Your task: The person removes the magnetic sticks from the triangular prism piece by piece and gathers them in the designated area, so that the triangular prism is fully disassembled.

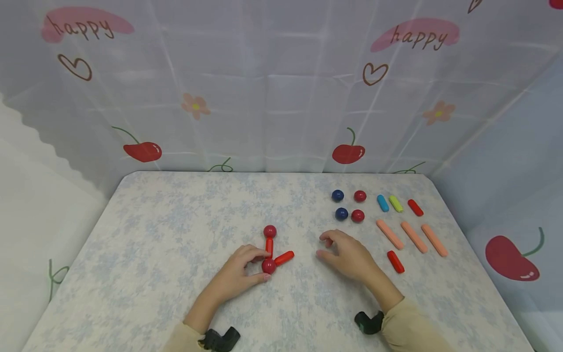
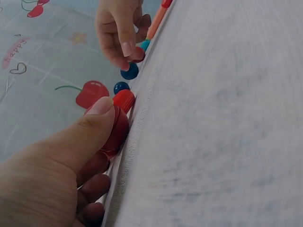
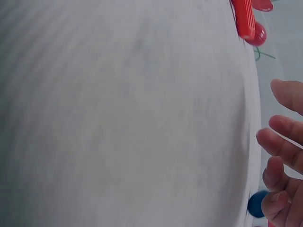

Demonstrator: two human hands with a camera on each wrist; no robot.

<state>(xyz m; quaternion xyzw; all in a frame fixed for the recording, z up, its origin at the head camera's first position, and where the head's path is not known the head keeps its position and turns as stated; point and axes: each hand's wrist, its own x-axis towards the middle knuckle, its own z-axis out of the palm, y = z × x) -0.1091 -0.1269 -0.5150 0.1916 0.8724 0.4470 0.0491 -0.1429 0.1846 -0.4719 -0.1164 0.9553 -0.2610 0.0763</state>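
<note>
My left hand point(image 1: 243, 272) pinches a red ball point(image 1: 269, 266) between thumb and fingers, low over the table. Two red sticks join that ball: one stick point(image 1: 269, 248) runs away from me to a second red ball point(image 1: 270, 231), the other stick point(image 1: 285, 257) slants out to the right. In the left wrist view the thumb lies across the held ball point(image 2: 118, 132). My right hand point(image 1: 349, 256) hovers right of this piece, fingers loosely bent and apart, holding nothing. The right wrist view shows its fingers spread near a blue ball point(image 3: 257, 204).
Two blue balls point(image 1: 337, 195) and two red balls point(image 1: 358, 215) sit at the back right. Beside them lie a blue stick point(image 1: 382, 203), a green stick point(image 1: 396, 204), a red stick point(image 1: 415, 208) and several longer peach sticks point(image 1: 413, 237). Another red stick point(image 1: 395, 262) lies nearer me.
</note>
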